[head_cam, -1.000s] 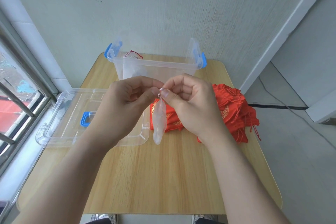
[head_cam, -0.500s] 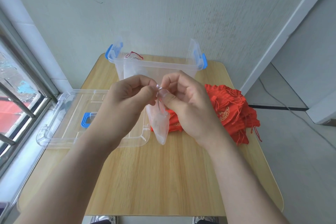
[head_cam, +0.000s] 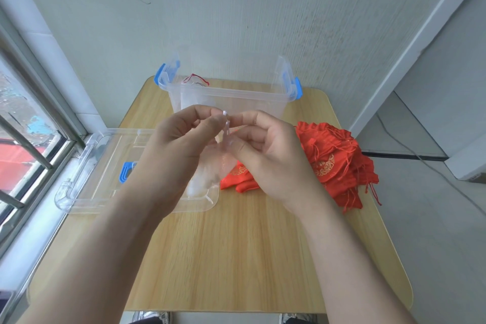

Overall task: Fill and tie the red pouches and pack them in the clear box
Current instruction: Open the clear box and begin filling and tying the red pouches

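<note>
Clear film bag (head_cam: 210,176) hangs pinched at its mouth between left hand (head_cam: 181,144) and right hand (head_cam: 273,158) fingers; slick plastic may slip, dropping onto the tabletop (head_cam: 236,258).

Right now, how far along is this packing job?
Barely begun. The clear plastic box holds only something with a red string. The left hand and right hand pinch a small clear plastic bag. The heap of red fabric pouches lies unpacked on the wooden table.

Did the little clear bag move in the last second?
Yes: the clear bag's lower end swung left, from just right of the lid's corner to overlapping it.
</note>
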The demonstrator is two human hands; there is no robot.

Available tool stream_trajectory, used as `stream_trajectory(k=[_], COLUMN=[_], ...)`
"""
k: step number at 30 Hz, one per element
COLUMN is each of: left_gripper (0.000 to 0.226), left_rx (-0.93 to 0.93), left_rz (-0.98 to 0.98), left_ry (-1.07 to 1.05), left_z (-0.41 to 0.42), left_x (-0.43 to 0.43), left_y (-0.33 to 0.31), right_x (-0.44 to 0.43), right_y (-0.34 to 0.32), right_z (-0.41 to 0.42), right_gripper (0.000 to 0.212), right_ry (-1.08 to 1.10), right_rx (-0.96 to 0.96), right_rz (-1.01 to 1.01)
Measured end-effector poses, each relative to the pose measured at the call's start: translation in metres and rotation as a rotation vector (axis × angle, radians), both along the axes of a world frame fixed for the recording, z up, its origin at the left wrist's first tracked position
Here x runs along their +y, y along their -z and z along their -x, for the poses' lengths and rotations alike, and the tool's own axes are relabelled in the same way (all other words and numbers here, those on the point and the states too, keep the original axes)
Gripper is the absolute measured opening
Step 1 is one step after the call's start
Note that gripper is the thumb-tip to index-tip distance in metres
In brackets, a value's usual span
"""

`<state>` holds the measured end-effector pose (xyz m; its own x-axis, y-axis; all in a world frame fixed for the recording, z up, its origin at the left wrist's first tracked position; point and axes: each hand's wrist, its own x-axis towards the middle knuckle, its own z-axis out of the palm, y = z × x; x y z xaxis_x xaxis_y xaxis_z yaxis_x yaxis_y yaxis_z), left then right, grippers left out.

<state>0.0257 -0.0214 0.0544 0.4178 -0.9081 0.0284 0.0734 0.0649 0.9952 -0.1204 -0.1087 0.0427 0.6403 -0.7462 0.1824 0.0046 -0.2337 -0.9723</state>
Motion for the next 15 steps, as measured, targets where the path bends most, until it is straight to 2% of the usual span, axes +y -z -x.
stream_trajectory(k=[7, 10, 15], left_gripper=[0.012, 0.014, 0.015], left_rx=[0.039, 0.012, -0.034], left_rz=[0.015, 0.009, 0.013], left_ry=[-0.040, -0.049, -0.055], left_z=[-0.0002, 0.0020, 0.0068], left_x=[-0.0023, -0.0017, -0.0021], left_y=[0.0018, 0.0006, 0.0004], right_x=[-0.0001, 0.0029, 0.0030], right_y=[-0.0021, -0.0053, -0.0075], right_z=[-0.0046, -0.0062, -0.0025], right_gripper=[0.023, 0.028, 0.022], right_ry=[0.079, 0.056, 0.010], right_rx=[0.011, -0.022, -0.007], right_rz=[0.013, 0.012, 0.002])
